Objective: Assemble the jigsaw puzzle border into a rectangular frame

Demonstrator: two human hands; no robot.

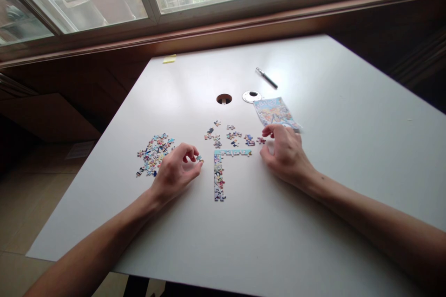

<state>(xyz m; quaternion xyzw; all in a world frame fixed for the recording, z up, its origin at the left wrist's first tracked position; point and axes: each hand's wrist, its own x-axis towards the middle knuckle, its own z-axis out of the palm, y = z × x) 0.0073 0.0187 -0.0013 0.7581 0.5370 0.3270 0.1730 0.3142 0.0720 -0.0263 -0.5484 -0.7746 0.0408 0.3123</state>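
My left hand (178, 163) pinches a small jigsaw puzzle piece (200, 158) between thumb and fingertips, just left of the joined pieces. Those joined pieces form a corner: a light blue top strip (232, 152) and a multicoloured left strip (219, 176). My right hand (286, 151) hovers to the right of the top strip, its thumb and fingers apart. Near its fingertips lies a loose reddish puzzle piece (261, 140). More loose pieces (234, 135) are scattered above the top strip. Beyond my left hand is a pile of puzzle pieces (151, 153), partly covered by that hand.
A printed picture sheet (277, 111) lies beyond my right hand. Behind it are a metal ring cover (251, 97), a round hole (224, 99) in the white table (278, 236) and a pen (266, 78). A yellow sticky note (169, 59) is at the far edge, below the windows.
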